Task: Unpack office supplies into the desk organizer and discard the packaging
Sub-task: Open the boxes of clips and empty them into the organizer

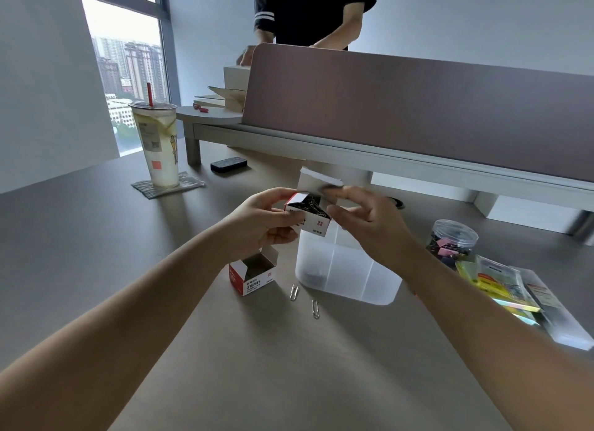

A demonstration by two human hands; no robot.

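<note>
My left hand (266, 220) grips a small red-and-white paper-clip box (313, 217), held open above the translucent desk organizer (344, 270). Metal clips show inside the box. My right hand (366, 218) is at the box's raised lid flap (316, 181), fingertips blurred against it. A second paper-clip box (254, 274) stands open on the desk left of the organizer. Two loose paper clips (303, 297) lie on the desk in front of the organizer.
A clear jar of binder clips (453, 239) and packs of sticky notes (501, 286) lie at the right. An iced drink cup (159, 144) stands on a coaster far left, with a black eraser (229, 165) behind. A person stands beyond the desk divider (418, 109).
</note>
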